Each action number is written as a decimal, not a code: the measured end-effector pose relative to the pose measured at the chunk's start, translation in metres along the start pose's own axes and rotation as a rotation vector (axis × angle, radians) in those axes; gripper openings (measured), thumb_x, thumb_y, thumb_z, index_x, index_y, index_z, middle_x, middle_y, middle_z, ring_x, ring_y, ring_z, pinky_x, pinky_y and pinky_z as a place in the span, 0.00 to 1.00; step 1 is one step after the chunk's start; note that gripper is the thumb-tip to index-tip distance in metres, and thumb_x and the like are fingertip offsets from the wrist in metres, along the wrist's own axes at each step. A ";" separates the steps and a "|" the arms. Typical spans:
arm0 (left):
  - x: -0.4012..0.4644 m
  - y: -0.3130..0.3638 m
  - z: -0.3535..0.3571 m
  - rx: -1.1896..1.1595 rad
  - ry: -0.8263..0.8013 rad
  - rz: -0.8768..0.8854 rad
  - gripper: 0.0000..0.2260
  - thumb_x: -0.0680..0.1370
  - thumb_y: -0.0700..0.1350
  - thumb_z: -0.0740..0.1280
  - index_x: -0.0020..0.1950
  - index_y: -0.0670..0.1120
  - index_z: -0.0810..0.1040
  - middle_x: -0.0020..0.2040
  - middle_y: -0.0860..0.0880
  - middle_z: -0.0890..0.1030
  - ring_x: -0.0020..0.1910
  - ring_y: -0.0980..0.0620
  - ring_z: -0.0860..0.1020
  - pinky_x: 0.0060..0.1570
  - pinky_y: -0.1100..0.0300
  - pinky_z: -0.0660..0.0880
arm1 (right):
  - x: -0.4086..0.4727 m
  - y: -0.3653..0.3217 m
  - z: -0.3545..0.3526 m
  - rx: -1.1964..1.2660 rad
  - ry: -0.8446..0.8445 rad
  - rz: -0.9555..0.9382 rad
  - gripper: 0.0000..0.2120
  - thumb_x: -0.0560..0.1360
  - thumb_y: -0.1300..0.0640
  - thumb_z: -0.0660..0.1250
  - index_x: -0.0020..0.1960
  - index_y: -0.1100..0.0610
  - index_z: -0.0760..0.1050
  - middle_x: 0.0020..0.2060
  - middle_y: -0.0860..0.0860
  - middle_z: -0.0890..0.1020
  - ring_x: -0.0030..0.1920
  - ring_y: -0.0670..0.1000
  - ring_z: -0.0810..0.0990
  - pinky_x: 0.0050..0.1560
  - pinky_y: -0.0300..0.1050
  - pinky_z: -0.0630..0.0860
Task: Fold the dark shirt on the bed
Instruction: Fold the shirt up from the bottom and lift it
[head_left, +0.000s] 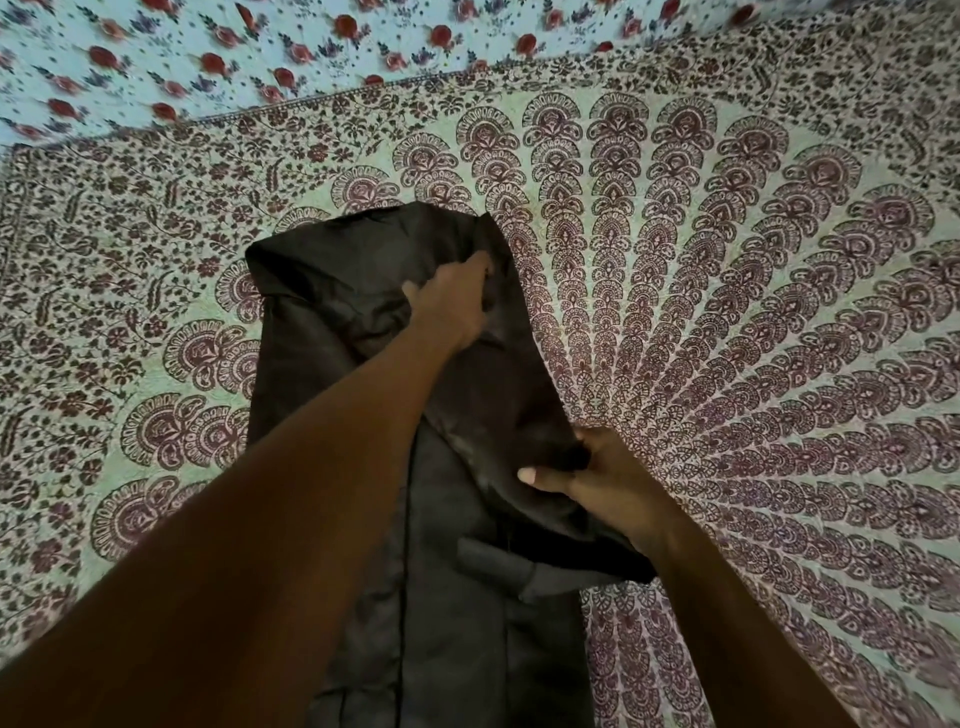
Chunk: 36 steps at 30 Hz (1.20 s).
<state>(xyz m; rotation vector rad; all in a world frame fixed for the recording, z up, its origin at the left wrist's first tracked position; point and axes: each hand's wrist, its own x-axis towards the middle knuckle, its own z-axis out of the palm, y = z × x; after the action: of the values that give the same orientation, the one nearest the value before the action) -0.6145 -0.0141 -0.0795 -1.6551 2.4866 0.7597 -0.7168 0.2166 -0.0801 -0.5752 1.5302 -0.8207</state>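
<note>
On the bed (727, 260), lying lengthwise from the near edge toward the middle, is the dark shirt (457, 597). It is a long narrow band of black cloth, its sides already turned in, and it lies on a pale green bedspread printed with maroon fan shapes that spread out from the right. The shirt's near end runs out of the bottom of the view, and its far end stops well short of the far edge of the bed.

The left hand (457, 306) reaches forward over the shirt to its far end, and its grip is closed on a bunch of cloth there, fingers curled into the fabric so that the fingertips are hidden. The right hand (597, 483) is nearer, at the shirt's right edge, and its grip pinches that edge with the thumb lying on top of the cloth (the thumbnail shows pale) and the fingers tucked beneath. Between the two hands the right side of the shirt is lifted off the bed and creased.

A small flap of dark cloth (493, 564) lies across the flat near part of the shirt. Along the far edge of the bed lies a light blue cloth with red roses (260, 47).
</note>
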 end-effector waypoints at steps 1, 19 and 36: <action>0.001 -0.003 0.002 -0.052 0.030 -0.010 0.21 0.72 0.38 0.68 0.62 0.50 0.70 0.55 0.42 0.78 0.55 0.36 0.78 0.65 0.37 0.68 | -0.001 0.004 -0.003 -0.146 -0.006 0.002 0.14 0.66 0.60 0.81 0.50 0.53 0.85 0.45 0.48 0.88 0.48 0.46 0.87 0.51 0.45 0.82; -0.032 -0.051 0.012 -0.046 0.035 -0.291 0.35 0.70 0.60 0.70 0.73 0.49 0.64 0.67 0.41 0.75 0.67 0.37 0.73 0.69 0.39 0.64 | -0.044 0.020 0.042 0.397 -0.106 0.320 0.11 0.76 0.57 0.72 0.57 0.52 0.79 0.45 0.47 0.88 0.40 0.43 0.86 0.26 0.38 0.78; -0.134 -0.071 0.049 -0.304 0.308 -0.060 0.11 0.76 0.46 0.71 0.55 0.46 0.73 0.54 0.45 0.75 0.55 0.44 0.76 0.53 0.48 0.77 | -0.072 0.070 0.037 0.242 0.051 0.305 0.12 0.75 0.66 0.72 0.58 0.56 0.81 0.52 0.55 0.87 0.55 0.59 0.85 0.55 0.71 0.78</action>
<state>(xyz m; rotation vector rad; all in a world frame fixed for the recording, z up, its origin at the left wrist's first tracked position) -0.5064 0.0995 -0.1070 -2.0819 2.6064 0.9853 -0.6635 0.3095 -0.0891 -0.1390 1.4911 -0.7726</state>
